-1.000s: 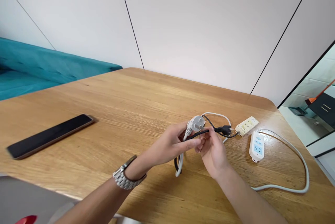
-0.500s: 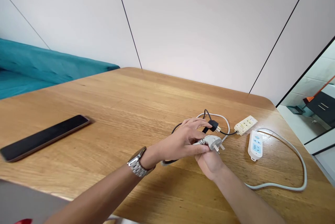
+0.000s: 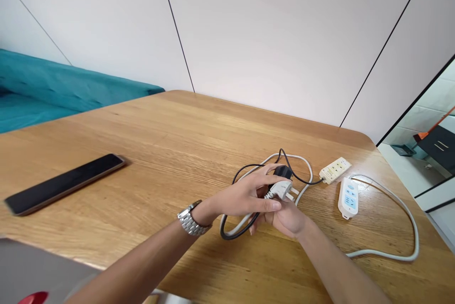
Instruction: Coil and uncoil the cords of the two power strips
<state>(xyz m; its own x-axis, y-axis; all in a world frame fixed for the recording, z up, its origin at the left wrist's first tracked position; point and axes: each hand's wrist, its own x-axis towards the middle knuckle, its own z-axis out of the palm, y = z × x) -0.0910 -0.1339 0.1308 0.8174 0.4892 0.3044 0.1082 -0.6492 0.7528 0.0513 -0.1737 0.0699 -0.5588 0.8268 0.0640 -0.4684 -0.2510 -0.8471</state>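
Observation:
Wearing a silver watch, my left hand [image 3: 254, 195] is closed on a white plug [image 3: 279, 191], with the thumb in front and the metal pins facing right. A black plug [image 3: 283, 171] sits just behind it, under the left fingers. My right hand [image 3: 289, 218] is below and against the left, its palm turned up. Its fingers curl beneath the plugs around the cords and are mostly hidden. A black cord [image 3: 239, 234] and a white cord [image 3: 227, 228] hang in loops to the left of the hands and run behind them.
To the right lie a cream power strip [image 3: 335, 170] on the black cord and a white power strip [image 3: 348, 198] with blue socket faces. The white cord curves near the right table edge. A long black phone-like slab [image 3: 66, 183] lies left on the wooden table [image 3: 170, 142].
The white plug has turned and moved slightly left and up, and the black plug has shifted left beside it. More of the cord loops now shows left of the hands.

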